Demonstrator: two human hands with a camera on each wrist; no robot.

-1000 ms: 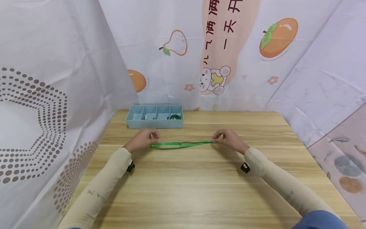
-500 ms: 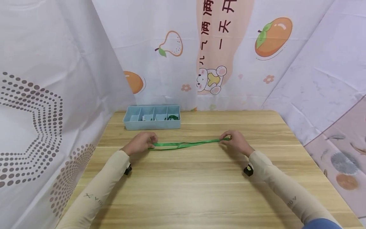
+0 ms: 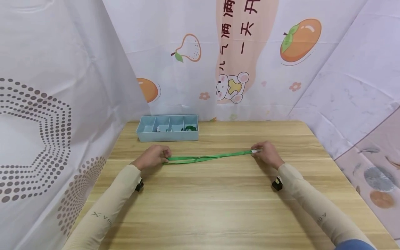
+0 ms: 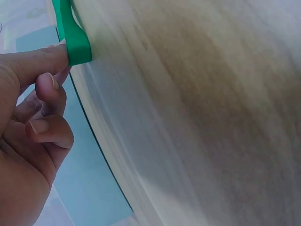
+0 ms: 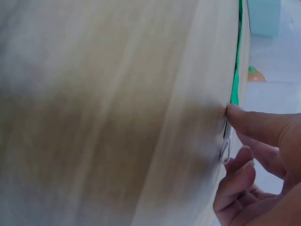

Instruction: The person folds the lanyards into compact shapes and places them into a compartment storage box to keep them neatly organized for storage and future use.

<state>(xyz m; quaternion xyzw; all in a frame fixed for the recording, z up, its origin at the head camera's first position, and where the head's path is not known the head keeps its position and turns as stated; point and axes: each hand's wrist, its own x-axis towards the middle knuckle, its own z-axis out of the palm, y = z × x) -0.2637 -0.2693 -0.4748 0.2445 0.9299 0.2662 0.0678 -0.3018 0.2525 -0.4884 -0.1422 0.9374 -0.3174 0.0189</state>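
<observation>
A green lanyard (image 3: 215,156) stretches between both hands just over the wooden table, its two strands side by side. My left hand (image 3: 153,156) pinches the folded loop end between thumb and index finger; in the left wrist view the green band (image 4: 77,44) bends round at the fingertips, the other fingers loosely curled. At the opposite end my right hand (image 3: 268,153) pinches the lanyard by its whitish end piece (image 3: 255,151). The right wrist view shows a small metal hook (image 5: 225,153) hanging below the thumb and index finger.
A light blue box (image 3: 167,136) with compartments stands at the back left of the table (image 3: 203,208), behind my left hand. Dark green and whitish items lie in some compartments. Printed cloth (image 3: 193,83) hangs behind the table and along its sides.
My right hand has moved to the right along the lanyard to its end, and the whitish end piece now shows at the fingers. The left hand stays nearly in place, pinching the loop.
</observation>
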